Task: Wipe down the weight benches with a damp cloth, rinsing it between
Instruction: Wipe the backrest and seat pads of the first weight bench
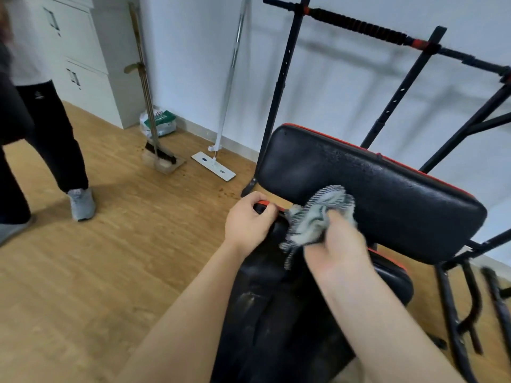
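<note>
A black weight bench with red piping fills the right half of the view. Its raised back pad is tilted and looks damp in patches. The seat pad runs down toward me. My left hand grips the top corner of the seat pad, near the gap below the back pad. My right hand holds a crumpled striped grey-and-white cloth against the lower edge of the back pad. The right hand is motion-blurred.
The black rack frame with a barbell stands behind the bench by the white wall. A flat mop, a broom with dustpan and a bag lean at the wall. Another person's legs stand at left on the wood floor.
</note>
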